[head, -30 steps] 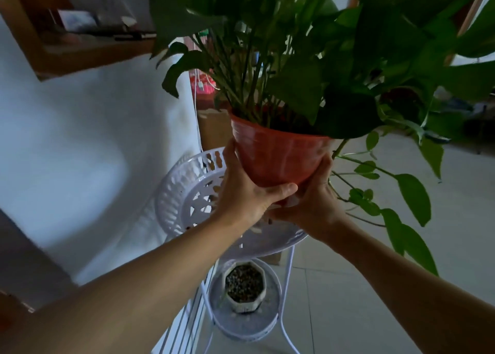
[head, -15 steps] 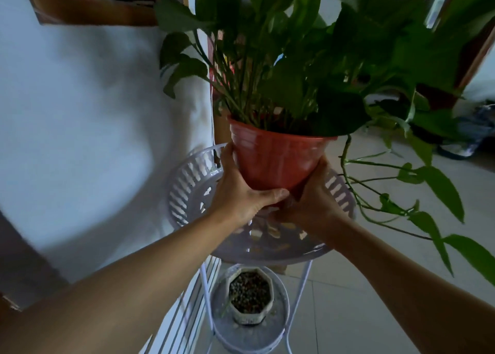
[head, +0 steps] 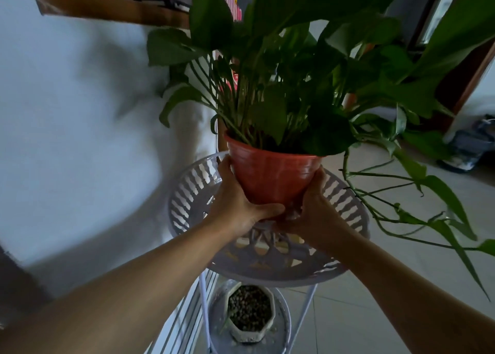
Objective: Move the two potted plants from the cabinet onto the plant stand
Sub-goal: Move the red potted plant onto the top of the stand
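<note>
One small white octagonal pot (head: 250,313), topped with pebbles, already sits on the lower round shelf (head: 281,324) of the white plant stand (head: 187,201), near that shelf's middle; whether it is one of the two plants from the cabinet cannot be told from here. The second, a leafy plant in an orange plastic pot (head: 273,176), is held over the upper slotted tray of the stand, roughly above its centre, its base low and close to the tray floor; whether it touches yet is hidden behind the hands. So the task looks near its end: what is left, by my judgement, is to set this pot down and let go

Both arms reach forward, forearms converging. The left hand (head: 235,206) cups the pot's lower left side, thumb wrapped under the base; the right hand (head: 313,211) clasps the lower right side, fingers up along the wall. Both grip the pot firmly. Long trailing stems hang out past the tray's right edge
</note>
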